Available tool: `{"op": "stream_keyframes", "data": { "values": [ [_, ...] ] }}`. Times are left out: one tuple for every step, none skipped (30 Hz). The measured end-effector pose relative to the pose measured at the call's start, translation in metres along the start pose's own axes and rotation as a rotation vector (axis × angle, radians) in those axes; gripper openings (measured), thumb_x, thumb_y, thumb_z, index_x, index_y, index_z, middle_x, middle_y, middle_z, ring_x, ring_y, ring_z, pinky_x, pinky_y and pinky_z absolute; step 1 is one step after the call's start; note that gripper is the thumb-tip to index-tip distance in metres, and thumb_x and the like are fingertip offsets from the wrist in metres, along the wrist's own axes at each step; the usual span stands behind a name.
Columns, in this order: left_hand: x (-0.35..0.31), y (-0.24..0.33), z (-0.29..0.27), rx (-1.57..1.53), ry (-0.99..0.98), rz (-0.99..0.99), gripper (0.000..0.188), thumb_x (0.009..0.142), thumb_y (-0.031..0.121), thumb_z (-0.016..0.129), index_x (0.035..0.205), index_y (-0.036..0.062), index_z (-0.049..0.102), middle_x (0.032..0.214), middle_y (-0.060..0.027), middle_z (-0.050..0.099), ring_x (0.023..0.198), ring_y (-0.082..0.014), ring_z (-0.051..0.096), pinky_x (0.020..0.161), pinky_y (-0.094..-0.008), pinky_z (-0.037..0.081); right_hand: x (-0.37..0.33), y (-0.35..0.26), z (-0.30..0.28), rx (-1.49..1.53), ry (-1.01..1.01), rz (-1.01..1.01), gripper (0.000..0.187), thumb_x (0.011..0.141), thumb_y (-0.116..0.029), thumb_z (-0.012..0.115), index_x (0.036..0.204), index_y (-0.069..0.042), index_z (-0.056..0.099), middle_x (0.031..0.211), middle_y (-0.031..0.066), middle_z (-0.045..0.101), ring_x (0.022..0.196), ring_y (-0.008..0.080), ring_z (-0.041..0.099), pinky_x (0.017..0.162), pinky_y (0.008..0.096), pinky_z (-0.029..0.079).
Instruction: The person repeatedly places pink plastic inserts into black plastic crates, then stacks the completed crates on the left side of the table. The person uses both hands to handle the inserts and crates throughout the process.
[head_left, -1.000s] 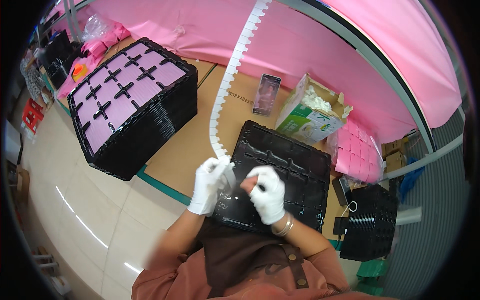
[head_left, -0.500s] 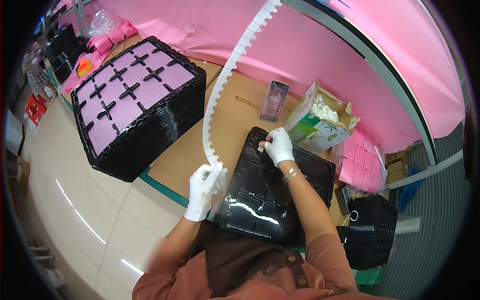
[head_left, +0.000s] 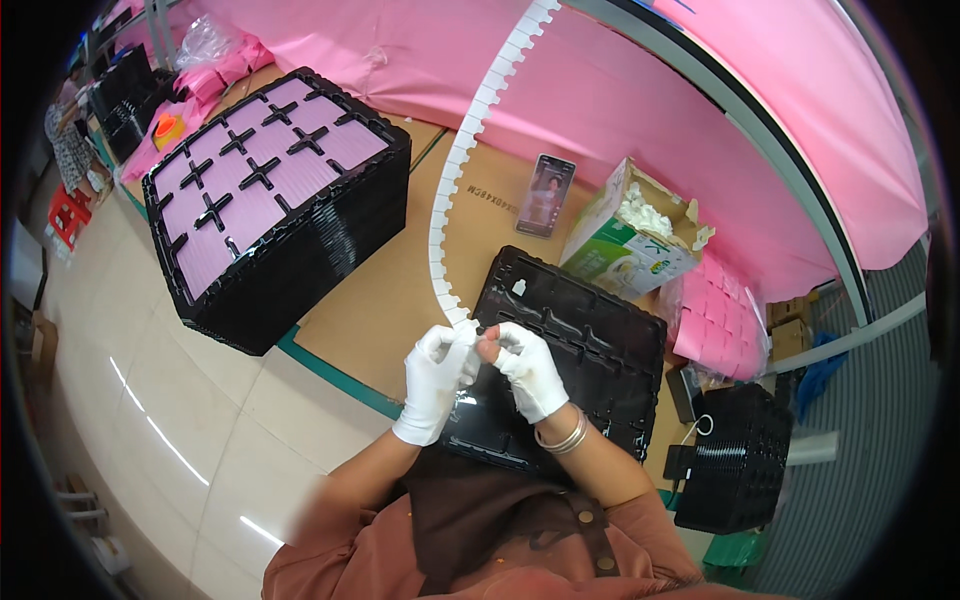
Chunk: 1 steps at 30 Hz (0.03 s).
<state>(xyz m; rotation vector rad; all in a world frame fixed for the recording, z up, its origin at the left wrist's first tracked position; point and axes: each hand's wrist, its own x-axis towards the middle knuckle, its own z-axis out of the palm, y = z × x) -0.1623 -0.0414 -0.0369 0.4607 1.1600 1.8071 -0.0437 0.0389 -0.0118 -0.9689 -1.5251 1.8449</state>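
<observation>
While half a second back right hand sat out on the tray's far edge, now back at strip end beside left. Big stack of black trays (head_left: 270, 210) with pink sheets, far left on cardboard-covered table (head_left: 390, 290), unchanged. Single black tray (head_left: 590, 340) in front of torso, same place. White notched strip (head_left: 470, 150) hangs from overhead down to hands, lower end just above tray's near-left corner. Left hand (head_left: 437, 378), white-gloved, fingers pressed together on strip end. Right hand (head_left: 528, 368), gloved, fingertips bare, pinching same end, touching left. Reads as next piece coming off strip. Phone (head_left: 545, 195) and open box (head_left: 625, 240) behind tray, untouched.
</observation>
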Motion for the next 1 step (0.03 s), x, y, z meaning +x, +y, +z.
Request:
{"op": "stream_keyframes", "data": {
  "values": [
    [-0.0001, -0.0038, -0.001, 0.009, -0.02, 0.022, 0.015, 0.096, 0.019, 0.066, 0.091, 0.0053, 0.062, 0.069, -0.0005, 0.062, 0.055, -0.0072, 0.057, 0.048, -0.0212, 0.044, -0.0019, 0.004, -0.0027, 0.036, -0.011, -0.003, 0.02, 0.089, -0.02, 0.075, 0.1, -0.005, 0.068, 0.089, -0.003, 0.066, 0.081, 0.0053, 0.057, 0.075, 0.0205, 0.044]
  ]
}}
